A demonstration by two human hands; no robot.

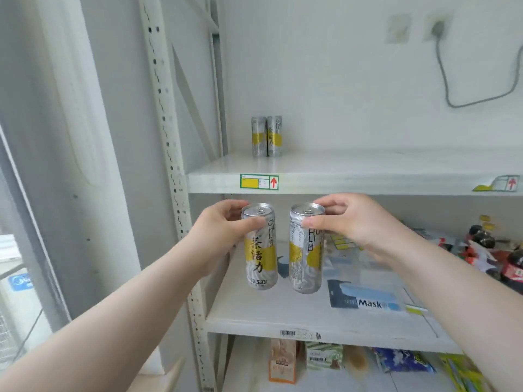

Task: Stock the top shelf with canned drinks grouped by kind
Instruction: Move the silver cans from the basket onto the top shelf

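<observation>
Left hand (219, 226): fingers (236, 207) and thumb curled round the upper part of a slim silver-and-yellow tea can (260, 250), grasping it just under the rim. The can is upright, pull-tab up, with its Chinese label facing us.

Right hand (363, 226): fingers (332, 205) grasping a second can (306, 250) of the same kind in the same way, at the top. This can is also upright, with its small-print side turned toward us. We see the two held cans side by side, close but apart, in the air in front of the middle shelf (283, 312) and below the front edge of the top shelf (368, 176).

On the top shelf, at the back left near the wall, stands a pair of matching cans (267, 136), upright and touching each other. A green-framed price label (259, 181) with a red arrow sits on the shelf edge below them.

On the middle shelf we note a blue Mask box (368, 300) lying flat, and dark cola bottles (513, 267) at far right. Snack packets (283, 360) lie on the shelf below.
</observation>
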